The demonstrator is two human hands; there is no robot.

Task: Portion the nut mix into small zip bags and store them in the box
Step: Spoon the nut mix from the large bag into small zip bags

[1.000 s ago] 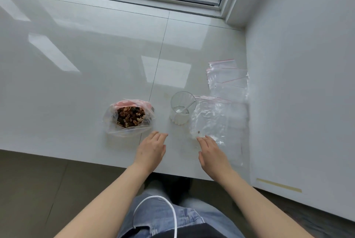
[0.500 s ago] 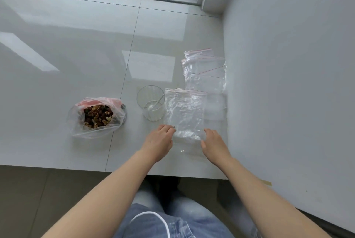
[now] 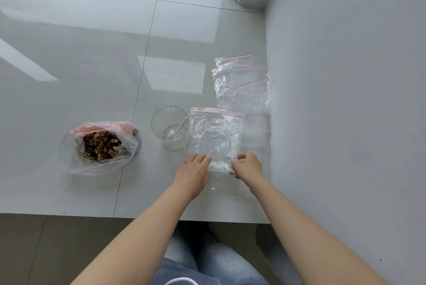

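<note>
Head view: zip bag lies between left hand and right hand

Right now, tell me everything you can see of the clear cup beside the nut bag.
The clear cup stands upright on the white tiled surface, between the open bag of nut mix and the empty zip bag the hands are at. It looks like thin, ribbed transparent plastic. A small white spoon leans inside, its handle against the right rim, with a few dark crumbs at the bottom. Neither hand touches it.
</note>
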